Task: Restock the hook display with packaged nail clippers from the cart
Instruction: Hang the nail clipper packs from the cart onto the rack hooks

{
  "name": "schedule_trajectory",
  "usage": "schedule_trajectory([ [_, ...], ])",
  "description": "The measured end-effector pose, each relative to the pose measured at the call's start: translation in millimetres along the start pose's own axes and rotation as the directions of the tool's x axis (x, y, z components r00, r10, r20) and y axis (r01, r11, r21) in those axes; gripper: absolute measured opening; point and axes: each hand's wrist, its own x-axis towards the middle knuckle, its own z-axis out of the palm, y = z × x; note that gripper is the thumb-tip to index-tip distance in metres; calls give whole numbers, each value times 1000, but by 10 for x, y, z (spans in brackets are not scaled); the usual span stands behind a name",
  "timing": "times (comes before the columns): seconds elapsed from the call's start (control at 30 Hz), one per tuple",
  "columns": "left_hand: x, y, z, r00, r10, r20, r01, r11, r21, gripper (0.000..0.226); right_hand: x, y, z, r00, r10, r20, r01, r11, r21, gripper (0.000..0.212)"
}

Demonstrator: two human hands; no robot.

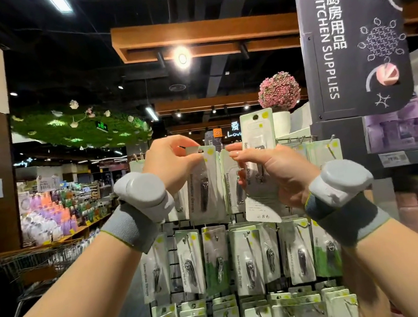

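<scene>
The hook display (243,261) fills the middle with rows of white-and-green carded nail clippers. My left hand (171,163) pinches the top of one nail clipper pack (203,186) at the display's top row, near a hook. My right hand (271,173) grips a small stack of nail clipper packs (256,138), held upright just right of that pack; its fingertips reach toward the same pack's top edge. The hook itself is hidden behind my fingers. Both wrists wear grey bands with round sensors.
A wire shopping cart (37,263) stands at the lower left. A dark shelf post with a "Kitchen Supplies" sign (352,36) rises at the right, with pink and purple goods (412,124) beside it. An aisle with bottles (57,214) runs at the left.
</scene>
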Motion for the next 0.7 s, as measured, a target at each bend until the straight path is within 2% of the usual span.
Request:
schedule_trajectory([
  [0.13,22,-20,54,999,-37,19,38,999,-38,8,103,19,77,1000,-20,-12,19,993,-116,26],
  [0.23,38,-10,96,1000,-20,-2,20,998,-66,12,145,51,106,1000,5,-21,-7,996,-86,26],
  [0.37,51,13,113,1000,14,-16,-15,1000,-20,12,184,50,99,999,-17,-37,10,982,-186,29],
  [0.5,69,-40,115,999,-24,33,23,999,44,17,196,85,123,1000,-2,-25,-4,972,-237,30],
  [0.57,72,-54,130,1000,-20,10,19,994,111,10,209,102,119,999,26,-26,-30,984,-174,29],
  [0.7,42,-16,156,999,30,-19,-24,967,255,1,142,78,119,993,114,33,-117,984,131,23],
])
